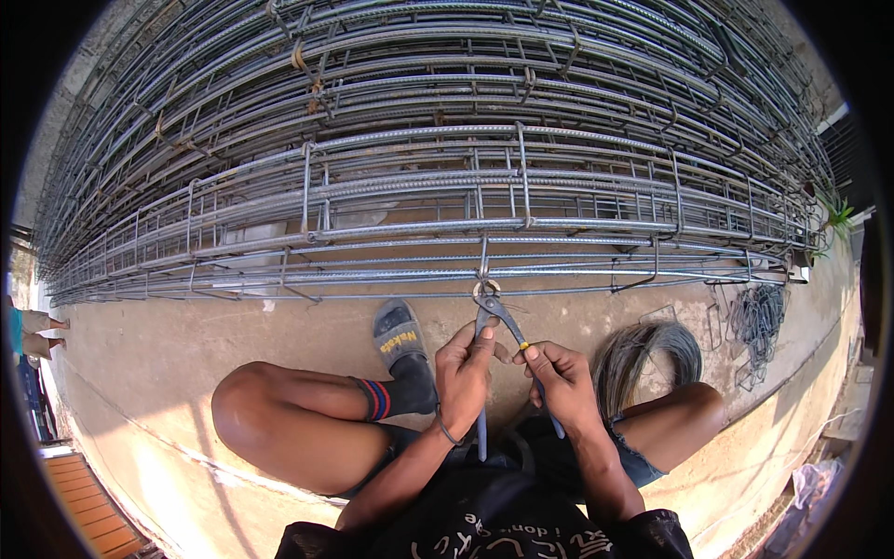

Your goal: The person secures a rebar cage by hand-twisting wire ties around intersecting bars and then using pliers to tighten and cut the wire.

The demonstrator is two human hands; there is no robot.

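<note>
A pair of end-cutting pincers points away from me at the near edge of a steel rebar cage. Its rounded jaws meet the lower bars where a crossing stirrup comes down; any wire between them is too small to make out. My left hand is closed round the left handle, thumb on top. Around the right handle, which has a yellow band, the fingers of my right hand are wrapped. The handles are spread apart, their blue-grey ends showing below both hands.
More rebar cages are stacked behind. A coil of thin wire lies by my right knee, with a pile of bent steel stirrups beyond it. My sandalled foot rests close to the bars. Another person's feet show at far left.
</note>
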